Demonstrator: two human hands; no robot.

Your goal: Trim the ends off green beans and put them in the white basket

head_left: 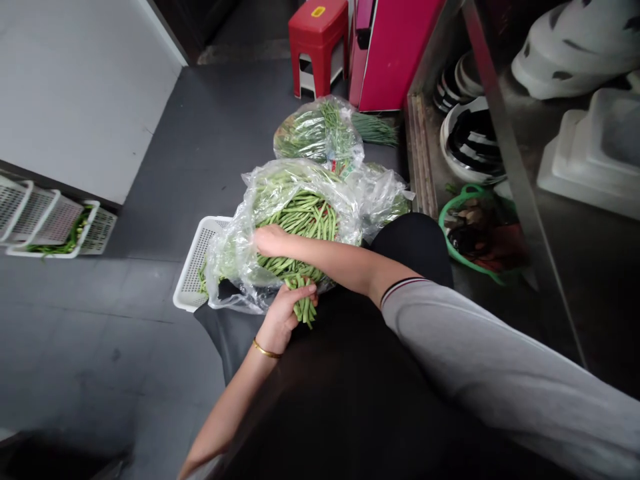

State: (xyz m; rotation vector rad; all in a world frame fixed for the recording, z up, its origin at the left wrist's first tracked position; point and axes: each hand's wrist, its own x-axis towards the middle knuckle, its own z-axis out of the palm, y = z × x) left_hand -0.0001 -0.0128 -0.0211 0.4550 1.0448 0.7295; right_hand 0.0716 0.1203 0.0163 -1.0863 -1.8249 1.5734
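Note:
A clear plastic bag full of long green beans lies open before me. Closed around a small bunch of green beans is my left hand, at the near edge of the bag, thumb on top. My right hand reaches across to the left side of the bag's opening, against the plastic and the beans. Its fingers look curled, but their tips are hidden. Partly under the bag's left side stands a white perforated basket with some green beans inside.
Beyond are another bag of greens, loose green stalks and a red stool. White baskets stand at left. On the right are a metal shelf post, a green basin and stacked white containers.

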